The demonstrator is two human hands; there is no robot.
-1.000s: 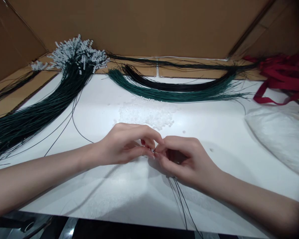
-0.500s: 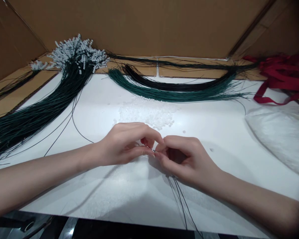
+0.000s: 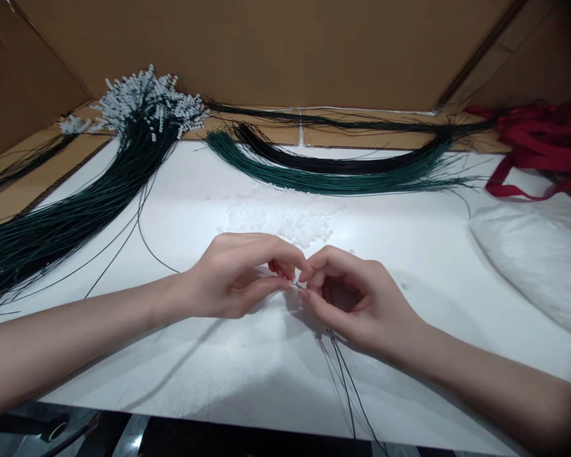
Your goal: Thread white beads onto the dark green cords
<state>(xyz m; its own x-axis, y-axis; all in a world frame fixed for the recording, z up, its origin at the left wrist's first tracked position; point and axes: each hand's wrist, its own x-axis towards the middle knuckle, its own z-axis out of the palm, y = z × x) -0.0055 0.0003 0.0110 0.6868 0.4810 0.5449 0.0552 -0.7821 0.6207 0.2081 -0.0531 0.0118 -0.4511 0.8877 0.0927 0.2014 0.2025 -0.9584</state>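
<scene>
My left hand (image 3: 247, 273) is closed in a pinch at the middle of the table, thumb and fingers around what looks like a small white bead, mostly hidden by the fingertips. Against it, my right hand (image 3: 361, 285) pinches the ends of thin dark wires (image 3: 346, 377) between thumb and index finger. These wires run under the right palm, come out below it and hang past the table's front edge. The two sets of fingertips nearly meet. Just beyond the hands, small white beads (image 3: 278, 219) lie scattered in a loose patch.
At left rests a thick bundle of green wires (image 3: 118, 181) with white beaded tips (image 3: 147, 105). Black wires (image 3: 342, 164) and green wires (image 3: 333, 183) curve along the back. Red ribbon (image 3: 542, 149) and a clear plastic bag (image 3: 537, 260) lie right. Cardboard walls (image 3: 314, 51) enclose the table.
My right fingertips have drawn slightly apart from the left ones, with the index finger raised more. A short stretch of dark wire now shows between the hands.
</scene>
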